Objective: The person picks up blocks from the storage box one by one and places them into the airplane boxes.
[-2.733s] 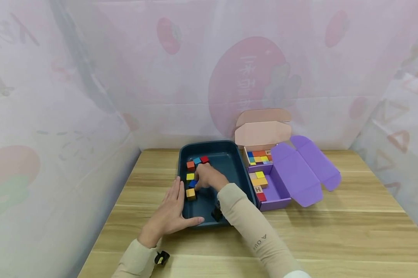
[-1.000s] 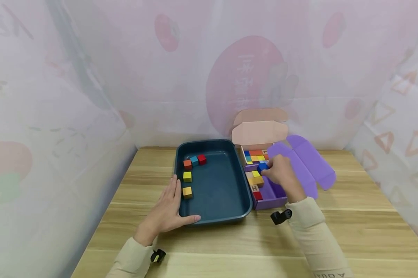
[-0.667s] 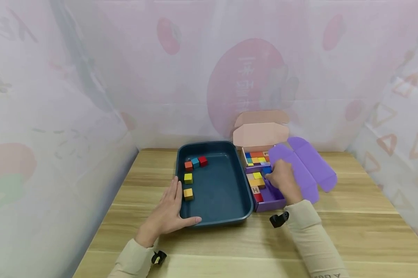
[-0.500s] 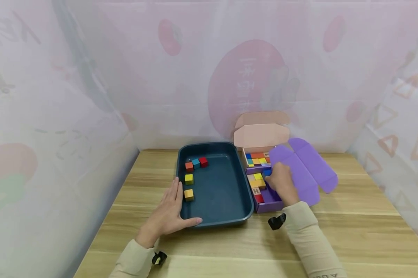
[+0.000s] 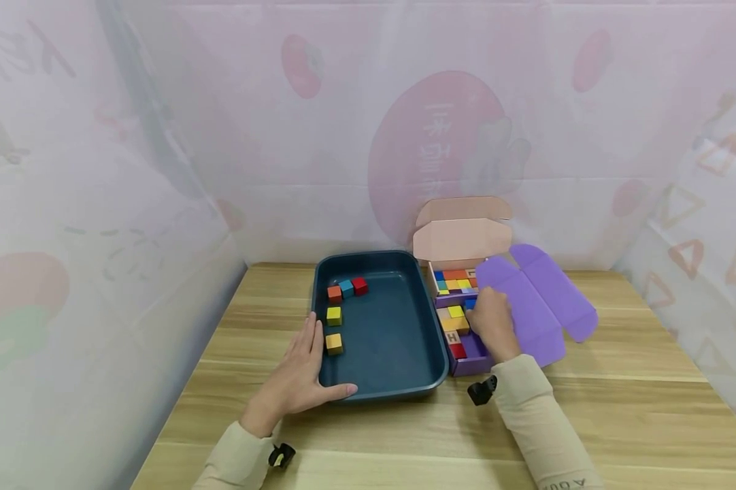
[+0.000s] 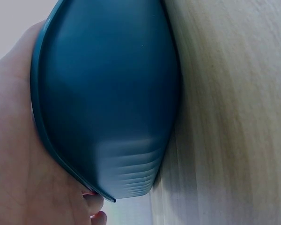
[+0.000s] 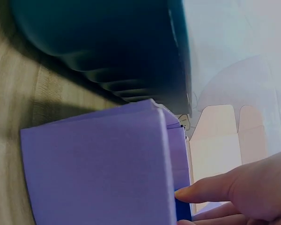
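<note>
My left hand (image 5: 297, 371) lies with straight fingers along the left rim of the dark teal tray (image 5: 392, 347), thumb spread over its near corner. In the left wrist view the palm (image 6: 18, 136) rests against the rim. Over the open purple box (image 5: 475, 367), my right hand (image 5: 493, 323) has its fingers down inside. It pinches a blue cube (image 7: 182, 208) near the box's far wall; the thumb touches it in the right wrist view, and the other fingers are partly hidden. Beside it in the box are yellow, orange, red and letter-marked blocks (image 5: 452, 337).
Orange, light blue, red (image 5: 359, 286), yellow (image 5: 334, 316) and gold (image 5: 334, 344) cubes lie along the tray's left and far part. Behind the purple box stands an open pinkish box (image 5: 462, 238) packed with blocks. The purple lid (image 5: 530, 306) leans out right.
My right hand has carried the blue cube from the tray to the purple box and lowered it inside. Lately it has shifted only slightly. The left hand has stayed on the tray rim.
</note>
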